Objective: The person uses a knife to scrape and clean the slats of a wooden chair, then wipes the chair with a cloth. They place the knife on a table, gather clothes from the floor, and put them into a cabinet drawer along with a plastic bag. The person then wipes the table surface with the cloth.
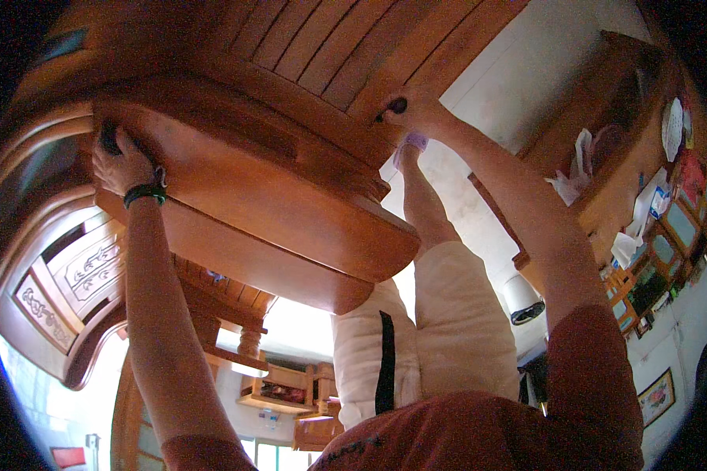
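My left hand (122, 162), with a green bangle at the wrist, lies on the left end of a broad polished wooden board (259, 182) of a large wooden bench. Something dark shows beside its fingers; I cannot tell if it is a held thing or shadow. My right hand (405, 112) is at the edge of the slatted wooden seat (342, 70). A small dark spot shows at its curled fingers, too unclear to tell whether it is an object. A second long board edge (259, 253) runs below the first, nearer my body.
Carved wooden furniture panels (88, 265) stand at the left. My legs in light shorts (465, 300) are beside the bench end. At the right, a wooden table (613, 176) bears plastic bags and papers. A white cylindrical bin (521, 297) stands on the floor.
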The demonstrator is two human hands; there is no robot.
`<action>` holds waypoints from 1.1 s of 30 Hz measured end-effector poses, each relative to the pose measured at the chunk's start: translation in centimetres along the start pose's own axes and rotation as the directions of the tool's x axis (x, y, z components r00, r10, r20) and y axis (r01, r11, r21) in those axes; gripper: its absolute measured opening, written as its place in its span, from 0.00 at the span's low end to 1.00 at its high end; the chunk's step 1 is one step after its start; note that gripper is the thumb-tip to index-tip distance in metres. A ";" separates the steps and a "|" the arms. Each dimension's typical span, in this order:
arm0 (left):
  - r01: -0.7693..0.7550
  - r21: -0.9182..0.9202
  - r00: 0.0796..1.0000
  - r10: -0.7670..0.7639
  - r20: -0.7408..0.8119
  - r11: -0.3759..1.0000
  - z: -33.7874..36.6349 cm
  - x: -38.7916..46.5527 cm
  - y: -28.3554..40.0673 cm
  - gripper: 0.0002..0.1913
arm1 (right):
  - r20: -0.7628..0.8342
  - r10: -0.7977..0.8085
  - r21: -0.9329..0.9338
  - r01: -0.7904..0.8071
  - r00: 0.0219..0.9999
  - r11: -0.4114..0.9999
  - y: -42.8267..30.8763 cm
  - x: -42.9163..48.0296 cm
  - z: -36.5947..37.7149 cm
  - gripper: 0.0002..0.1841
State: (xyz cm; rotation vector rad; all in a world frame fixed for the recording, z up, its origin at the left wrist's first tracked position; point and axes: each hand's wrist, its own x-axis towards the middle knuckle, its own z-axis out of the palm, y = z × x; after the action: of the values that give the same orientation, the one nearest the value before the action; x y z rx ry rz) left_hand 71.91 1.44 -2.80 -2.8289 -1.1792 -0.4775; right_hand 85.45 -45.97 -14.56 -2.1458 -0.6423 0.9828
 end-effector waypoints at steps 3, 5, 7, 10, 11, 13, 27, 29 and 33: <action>0.039 0.073 0.999 -0.040 0.022 0.997 0.0 -0.1 0.0 0.28 | -0.066 0.137 0.051 -0.134 0.988 0.990 0.2 -0.1 -0.7 0.11; 0.046 0.048 0.998 -0.047 0.029 0.998 0.0 -0.1 0.0 0.29 | -0.218 0.045 0.004 -0.045 0.975 0.999 0.8 0.1 -3.6 0.11; 0.055 0.036 0.998 -0.056 0.022 0.998 -0.1 -0.2 0.1 0.31 | -0.347 -0.055 -0.119 0.014 0.936 0.993 1.2 0.6 -7.5 0.11; 0.051 0.041 0.999 -0.051 -0.015 0.998 -0.2 -0.5 0.4 0.31 | -0.518 -0.206 -0.412 -0.031 0.830 0.911 2.2 0.7 -13.7 0.15; 0.098 0.072 0.995 -0.100 0.025 0.993 -0.3 -0.6 0.6 0.30 | -0.526 -0.085 -0.347 -0.122 0.846 0.930 2.8 0.8 -14.8 0.15; 0.101 0.045 0.995 -0.101 -0.004 0.994 -0.4 -0.8 1.0 0.29 | -0.567 -0.006 -0.243 -0.160 0.824 0.957 4.5 1.4 -16.5 0.14; 0.112 0.046 0.993 -0.111 -0.029 0.993 -1.4 -1.1 2.1 0.25 | -0.157 0.124 0.037 -0.119 0.980 0.992 1.2 -0.3 -5.0 0.10; 0.120 0.044 0.993 -0.119 -0.029 0.992 -1.3 -1.1 2.0 0.25 | -0.298 0.086 -0.041 -0.103 0.951 0.994 2.1 0.7 -6.3 0.10; 0.130 0.053 0.992 -0.130 -0.004 0.990 -0.9 -1.2 1.6 0.27 | -0.410 0.104 -0.092 -0.154 0.906 0.984 1.4 -0.1 -6.3 0.08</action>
State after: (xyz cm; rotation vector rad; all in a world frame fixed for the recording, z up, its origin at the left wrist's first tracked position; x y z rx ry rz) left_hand 71.96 -0.66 -2.18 -2.7189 -1.3609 -0.4457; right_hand 90.59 -49.29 -12.54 -2.4298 -0.3670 0.5425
